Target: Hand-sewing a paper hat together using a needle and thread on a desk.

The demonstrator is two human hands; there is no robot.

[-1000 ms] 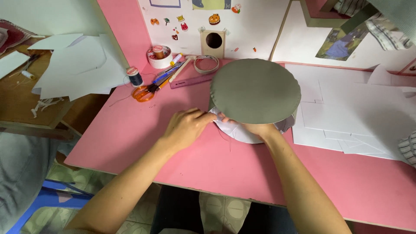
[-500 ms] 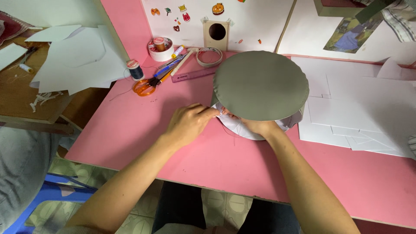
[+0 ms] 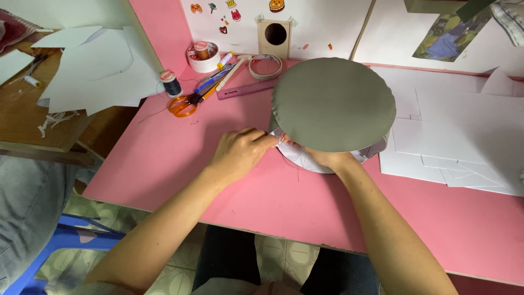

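Pink is the table (image 3: 164, 164) under your arms, and both of your hands meet near its middle. Your left hand (image 3: 240, 153) is curled, with the fingertips pressed together on the edge of the white paper (image 3: 303, 159) that shows below the grey disc (image 3: 333, 104). Your right hand (image 3: 327, 159) is mostly hidden under the disc at its 6 o'clock side, so you cannot tell if its fingers are closed or apart. The disc is round and tilted a little toward you, and it covers most of the white paper.

At 10 o'clock from your left hand lie orange scissors (image 3: 183, 104), and just beside them a spool of dark thread (image 3: 171, 83). Farther, at 12 o'clock, there are a purple ruler (image 3: 245, 88), some pens (image 3: 215, 76), a ring of tape (image 3: 266, 66) and a round white cup (image 3: 203, 56). At 3 o'clock white sheets (image 3: 464, 136) lie flat on the table.
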